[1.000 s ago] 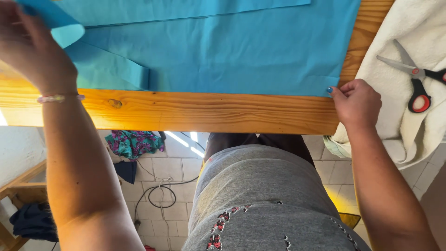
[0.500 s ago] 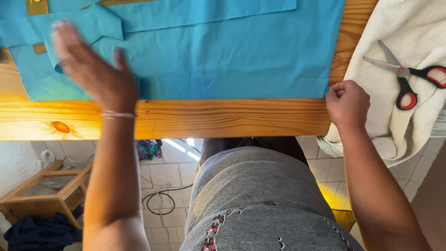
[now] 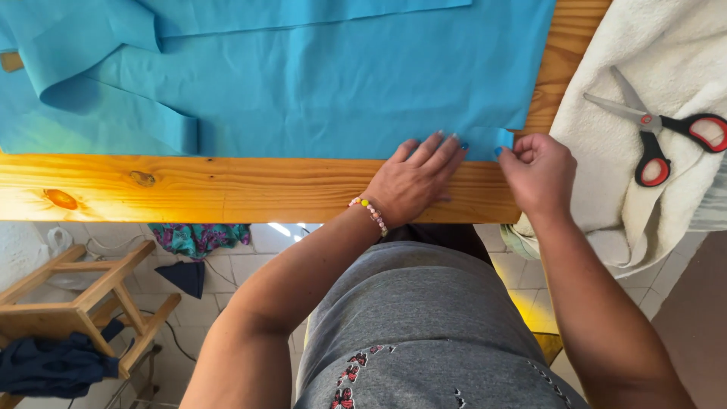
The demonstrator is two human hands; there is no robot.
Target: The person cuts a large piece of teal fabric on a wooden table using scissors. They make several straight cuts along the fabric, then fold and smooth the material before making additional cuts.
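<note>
While pinching the near right corner of the blue fabric (image 3: pixel 326 83), right hand (image 3: pixel 539 173) curled nearly shut, thumb and forefinger closed on a small folded-up flap at that corner. Just beside it, left hand (image 3: pixel 415 180) spread flat and open, fingers fanned, fingertips (image 3: pixel 447 144) pressing the cloth's near edge onto the wooden table (image 3: pixel 227 189), palm resting on bare wood, gripping nothing. On that wrist, a beaded bracelet (image 3: pixel 369 212) (pink, with a few coloured beads). Spread over most of the tabletop, reaching from the corner under the hands far to the left and beyond the top of the view; at the left, folded back on itself in loose loops. To the right of the hands, apart from the cloth, a cream towel (image 3: pixel 644 76) draped over the table's end, and on it a pair of scissors (image 3: pixel 655 129) with red and black handles, blades slightly parted. Below the table edge, grey clothing of the person; lower left, on a tiled floor, a wooden stool (image 3: pixel 83 303) with dark cloth hung on it.
</note>
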